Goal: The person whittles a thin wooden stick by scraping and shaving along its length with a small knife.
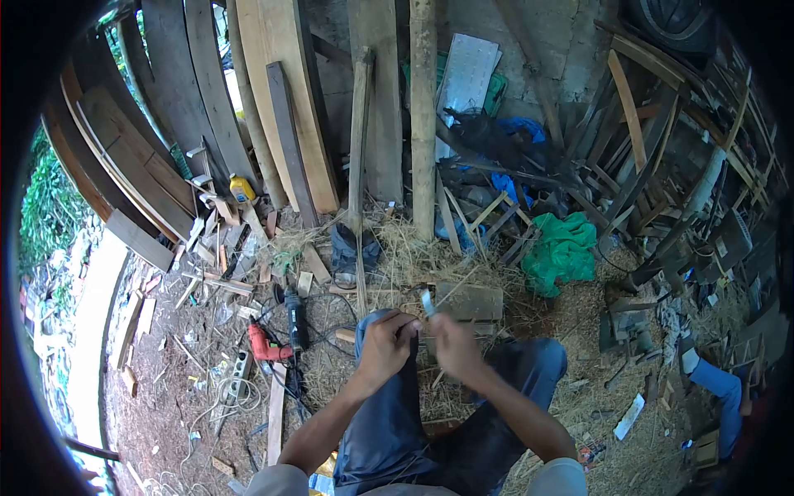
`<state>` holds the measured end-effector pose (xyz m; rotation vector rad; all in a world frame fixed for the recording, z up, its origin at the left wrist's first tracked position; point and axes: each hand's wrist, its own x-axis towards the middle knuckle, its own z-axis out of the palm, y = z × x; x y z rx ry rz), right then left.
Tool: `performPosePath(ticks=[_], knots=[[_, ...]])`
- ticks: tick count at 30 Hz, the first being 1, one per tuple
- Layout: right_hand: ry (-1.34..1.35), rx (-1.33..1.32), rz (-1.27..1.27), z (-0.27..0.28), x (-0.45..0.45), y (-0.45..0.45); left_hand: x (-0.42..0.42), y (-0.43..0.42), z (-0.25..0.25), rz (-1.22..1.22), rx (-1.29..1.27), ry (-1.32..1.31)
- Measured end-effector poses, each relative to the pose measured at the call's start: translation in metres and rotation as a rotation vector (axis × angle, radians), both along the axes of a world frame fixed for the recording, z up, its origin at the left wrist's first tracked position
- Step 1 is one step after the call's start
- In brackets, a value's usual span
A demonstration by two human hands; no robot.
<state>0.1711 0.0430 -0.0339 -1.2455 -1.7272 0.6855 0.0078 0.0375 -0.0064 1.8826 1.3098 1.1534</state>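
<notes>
- The pale-tipped tool (427,303) sits above the trousered legs (385,438), tip away from the body; the right hand (456,345), motion-blurred, is closed around its near end.
- The left hand (385,341) curls just beside it, thumb against fingers; I cannot tell what it pinches.
- On my feed, markings on the black power tool (294,321) and yellow bottle (241,189) are too small to read.
- I see a red drill (265,341) and a power strip (238,374) left of the legs, and a wooden board (469,302) just ahead.
- A round post (423,124) and leaning planks (281,33) bar the far side; a green sheet (562,252) lies rightward.
- Leftward, I have scrap-strewn floor (157,405) edged by a bright strip (89,314).
</notes>
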Motion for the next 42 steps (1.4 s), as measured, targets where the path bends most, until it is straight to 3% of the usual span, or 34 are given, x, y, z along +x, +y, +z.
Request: performPosePath(ticks=[2, 3, 6, 7, 10, 12, 14, 20, 22, 24, 26, 27, 30, 32, 34, 35, 38, 42], knots=[[-0.045, 0.041, 0.073, 0.004, -0.015, -0.008, -0.003, 0.005, -0.006, 0.004, -0.004, -0.011], [-0.063, -0.093, 0.038, 0.008, -0.006, -0.004, -0.002, 0.006, -0.002, 0.000, 0.000, -0.004], [0.003, -0.011, -0.055, 0.010, 0.003, 0.009, -0.002, -0.002, 0.002, -0.013, -0.031, -0.076], [-0.034, -0.180, -0.016, 0.017, -0.003, -0.003, -0.003, 0.001, -0.003, -0.007, -0.034, -0.067], [-0.072, 0.059, 0.089, 0.010, -0.012, -0.009, -0.001, 0.003, 0.000, -0.003, -0.033, -0.043], [0.009, -0.081, 0.062, 0.012, -0.005, -0.002, -0.004, -0.001, 0.005, 0.001, -0.053, -0.017], [0.000, -0.047, -0.017, 0.013, -0.002, 0.002, 0.001, -0.002, 0.008, 0.031, 0.063, 0.010], [0.011, -0.042, -0.032, 0.004, -0.001, 0.003, 0.001, -0.007, 0.011, 0.053, 0.092, 0.079], [-0.011, 0.109, -0.025, -0.002, -0.009, -0.002, 0.001, -0.002, 0.002, 0.056, 0.069, 0.083], [-0.154, 0.085, -0.065, 0.000, -0.006, -0.001, 0.003, 0.001, 0.002, 0.059, 0.065, 0.100], [0.060, -0.023, -0.043, 0.001, 0.003, 0.008, 0.001, -0.003, 0.004, 0.033, 0.145, 0.083], [0.032, -0.168, -0.105, 0.018, 0.003, 0.007, -0.001, -0.003, 0.004, 0.033, 0.138, 0.087], [-0.056, 0.036, 0.003, 0.010, -0.021, -0.013, 0.005, 0.002, 0.000, 0.053, 0.040, 0.077], [-0.056, 0.006, 0.036, 0.011, -0.010, -0.003, -0.001, 0.005, -0.009, 0.006, 0.102, 0.010], [0.052, -0.187, -0.077, 0.025, 0.001, 0.005, -0.003, 0.001, -0.002, 0.014, 0.043, 0.015], [-0.007, -0.034, -0.081, 0.004, -0.005, 0.002, 0.000, 0.000, -0.001, 0.027, -0.010, -0.001], [-0.041, -0.066, 0.028, 0.002, -0.015, -0.008, -0.003, 0.006, -0.008, 0.033, -0.015, -0.028], [-0.048, -0.132, -0.031, 0.010, -0.006, 0.002, 0.000, 0.002, -0.002, 0.027, 0.027, -0.065]])
